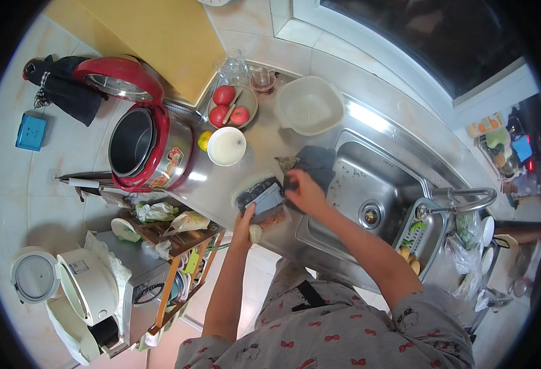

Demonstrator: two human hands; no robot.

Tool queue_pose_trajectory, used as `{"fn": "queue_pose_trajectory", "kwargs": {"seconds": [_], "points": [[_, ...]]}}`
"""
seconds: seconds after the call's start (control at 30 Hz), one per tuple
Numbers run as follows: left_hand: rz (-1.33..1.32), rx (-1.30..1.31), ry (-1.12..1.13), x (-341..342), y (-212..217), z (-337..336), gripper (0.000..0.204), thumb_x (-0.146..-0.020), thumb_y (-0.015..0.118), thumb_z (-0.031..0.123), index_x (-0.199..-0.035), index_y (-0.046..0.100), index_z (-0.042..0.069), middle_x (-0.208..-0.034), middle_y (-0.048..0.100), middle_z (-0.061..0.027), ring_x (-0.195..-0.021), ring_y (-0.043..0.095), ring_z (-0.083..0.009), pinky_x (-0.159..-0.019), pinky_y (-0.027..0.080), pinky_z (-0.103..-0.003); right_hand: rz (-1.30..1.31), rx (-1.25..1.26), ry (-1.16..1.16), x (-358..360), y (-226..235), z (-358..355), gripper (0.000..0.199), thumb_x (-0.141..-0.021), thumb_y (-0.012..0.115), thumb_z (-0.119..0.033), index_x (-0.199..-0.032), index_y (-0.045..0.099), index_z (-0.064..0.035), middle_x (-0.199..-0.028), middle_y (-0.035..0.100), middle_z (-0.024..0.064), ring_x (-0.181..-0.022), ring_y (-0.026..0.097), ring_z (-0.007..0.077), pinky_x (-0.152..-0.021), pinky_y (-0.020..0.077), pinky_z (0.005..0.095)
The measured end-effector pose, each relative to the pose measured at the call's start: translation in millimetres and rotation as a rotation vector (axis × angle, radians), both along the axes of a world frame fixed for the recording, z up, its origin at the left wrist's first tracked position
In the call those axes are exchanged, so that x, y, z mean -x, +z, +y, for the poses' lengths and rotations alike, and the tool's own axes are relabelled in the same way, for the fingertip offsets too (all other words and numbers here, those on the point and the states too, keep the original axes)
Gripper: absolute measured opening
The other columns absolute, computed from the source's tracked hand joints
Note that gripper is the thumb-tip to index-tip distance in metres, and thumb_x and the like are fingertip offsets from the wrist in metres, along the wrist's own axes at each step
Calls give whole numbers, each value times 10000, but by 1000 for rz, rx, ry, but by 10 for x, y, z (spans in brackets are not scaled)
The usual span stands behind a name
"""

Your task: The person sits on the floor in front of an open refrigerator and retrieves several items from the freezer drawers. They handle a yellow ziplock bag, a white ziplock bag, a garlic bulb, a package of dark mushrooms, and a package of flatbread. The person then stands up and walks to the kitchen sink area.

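My left hand [244, 229] is closed on the near edge of a flat dark package [259, 195] with a pale grey panel, above the steel counter. Beneath it, part of a clear tray with something reddish [275, 219] shows. A small pale round thing [256, 234] is beside my left wrist. My right hand [308, 194] is just right of the package, thumb and forefinger apart, with nothing visible between them. Behind that hand is a dark grey bag or cloth [315, 161] near the sink's edge, a crumpled greyish scrap [287, 163] at its left corner.
A steel sink [359, 184] with a drain basket [419, 237] lies to the right. At the back are a pale colander [310, 106], a plate [253, 117] with red fruit and a knife, and a white bowl [227, 147]. An open red pressure cooker [154, 147] stands left.
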State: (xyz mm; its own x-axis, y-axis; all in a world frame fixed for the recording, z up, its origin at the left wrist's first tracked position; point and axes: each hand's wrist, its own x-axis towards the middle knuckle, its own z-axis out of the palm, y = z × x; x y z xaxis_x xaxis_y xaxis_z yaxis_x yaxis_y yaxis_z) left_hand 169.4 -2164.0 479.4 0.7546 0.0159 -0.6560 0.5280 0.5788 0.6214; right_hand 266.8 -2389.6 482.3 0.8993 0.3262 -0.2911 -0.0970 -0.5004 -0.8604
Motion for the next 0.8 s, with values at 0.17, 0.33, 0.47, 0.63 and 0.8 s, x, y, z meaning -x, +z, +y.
{"fn": "queue_pose_trajectory", "kwargs": {"seconds": [0.17, 0.33, 0.47, 0.63, 0.8], "points": [[-64, -56, 36, -37, 175, -137, 513, -952, 629, 404, -1326, 523, 70, -1161, 643, -131, -848, 705, -263, -730, 593, -372, 59, 13, -25, 416, 120, 83, 710, -802, 708, -186, -1436, 389, -180, -1339, 472, 123, -956, 653, 284, -862, 520, 420], [-71, -68, 82, -33, 223, -90, 493, -969, 604, 375, -1372, 480, 119, -1260, 595, -136, -894, 702, -293, -676, 592, -379, 25, -24, -45, 442, -29, 14, 684, -814, 686, -155, -1431, 391, -161, -1349, 469, 115, -964, 652, 294, -865, 518, 426], [38, -143, 189, -11, 288, 20, 453, -976, 581, 392, -1340, 512, 132, -1278, 598, -144, -903, 694, -293, -636, 584, -356, 3, 66, -92, 379, -1, -121, 675, -822, 689, -141, -1428, 392, -151, -1352, 472, 107, -1018, 641, 315, -870, 517, 443], [127, 295, 266, 155, 174, 303, 348, -982, 553, 409, -1216, 597, 155, -1196, 648, -152, -899, 678, -271, -681, 587, -347, -186, 398, -264, 249, -14, -244, 714, -733, 791, -97, -1360, 456, -172, -1356, 407, 110, -1211, 511, 365, -884, 518, 479], [160, 423, 248, 89, 297, 156, 248, -1004, 528, 358, -1076, 656, 159, -1122, 660, -136, -982, 651, -262, -774, 592, -363, -244, 408, -157, 32, -291, -431, 446, -766, 765, -100, -1150, 542, -127, -1200, 481, 112, -1094, 571, 369, -834, 525, 485]]}}
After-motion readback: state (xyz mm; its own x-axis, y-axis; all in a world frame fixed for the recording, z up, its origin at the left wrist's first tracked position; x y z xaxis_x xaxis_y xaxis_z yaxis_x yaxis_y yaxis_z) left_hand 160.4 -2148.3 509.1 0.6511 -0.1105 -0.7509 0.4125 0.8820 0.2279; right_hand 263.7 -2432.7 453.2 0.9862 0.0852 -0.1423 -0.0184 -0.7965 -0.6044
